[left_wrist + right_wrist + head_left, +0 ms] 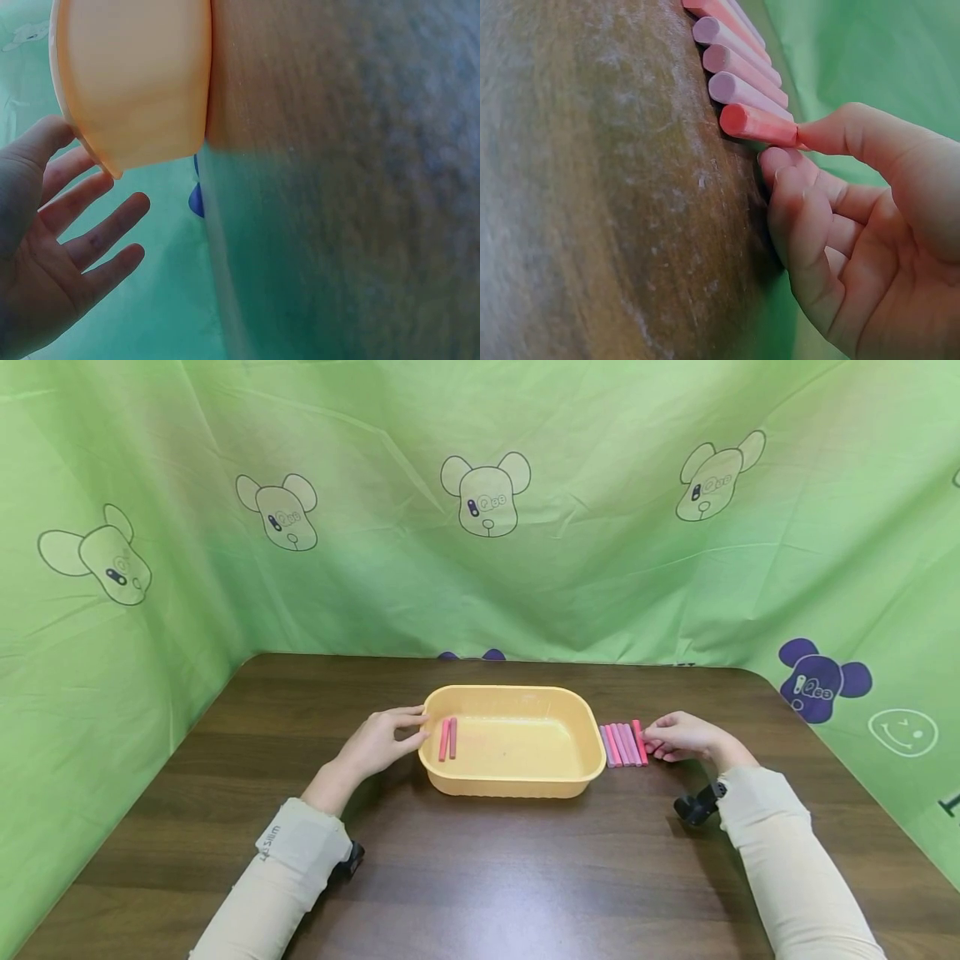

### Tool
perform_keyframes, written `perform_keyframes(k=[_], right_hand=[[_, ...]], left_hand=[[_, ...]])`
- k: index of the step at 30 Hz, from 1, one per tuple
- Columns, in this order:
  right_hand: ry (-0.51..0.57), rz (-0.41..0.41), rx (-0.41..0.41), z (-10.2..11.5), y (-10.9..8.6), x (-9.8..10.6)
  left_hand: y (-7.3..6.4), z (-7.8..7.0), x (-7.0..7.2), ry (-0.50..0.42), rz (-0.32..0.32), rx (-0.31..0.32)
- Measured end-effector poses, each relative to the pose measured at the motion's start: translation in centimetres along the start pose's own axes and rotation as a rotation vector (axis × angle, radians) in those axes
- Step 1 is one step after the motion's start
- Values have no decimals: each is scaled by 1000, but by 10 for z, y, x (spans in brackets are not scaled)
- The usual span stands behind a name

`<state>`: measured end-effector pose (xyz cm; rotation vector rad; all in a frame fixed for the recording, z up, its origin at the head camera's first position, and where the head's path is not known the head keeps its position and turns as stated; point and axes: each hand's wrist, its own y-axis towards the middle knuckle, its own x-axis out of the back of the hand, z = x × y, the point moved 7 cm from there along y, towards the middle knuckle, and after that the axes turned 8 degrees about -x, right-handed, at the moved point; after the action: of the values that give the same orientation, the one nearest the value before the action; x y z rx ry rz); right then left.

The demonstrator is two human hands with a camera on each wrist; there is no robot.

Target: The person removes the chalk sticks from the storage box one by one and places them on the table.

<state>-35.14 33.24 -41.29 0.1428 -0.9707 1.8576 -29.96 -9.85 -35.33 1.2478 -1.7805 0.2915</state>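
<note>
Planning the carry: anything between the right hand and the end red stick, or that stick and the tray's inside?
Nothing visible separates the right hand from the end red stick. Toward the tray, the neighbouring sticks and its right wall stand in between.

Cream sleeves [806,885] have pale cuffs [309,843] — one lettered — and black cameras [696,807].

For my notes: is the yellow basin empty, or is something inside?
Not empty: the head view shows two sticks lying inside the yellow basin, near its left end; most of its floor is bare.
</note>
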Motion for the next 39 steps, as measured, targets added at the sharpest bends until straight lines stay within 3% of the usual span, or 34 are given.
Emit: perform_keyframes(k=[11,21,30,39], right_hand=[[-64,-14,-3,6,-3,-2],[-16,-15,37,14,-8,4],[-29,-12,150,50,-15,2],[-41,-8,197,86,-21,-8]], left_hand=[[0,0,0,-5,9,11],[1,-1,1,-5,13,8],[0,-1,1,-8,14,6],[0,0,1,-8,18,16]])
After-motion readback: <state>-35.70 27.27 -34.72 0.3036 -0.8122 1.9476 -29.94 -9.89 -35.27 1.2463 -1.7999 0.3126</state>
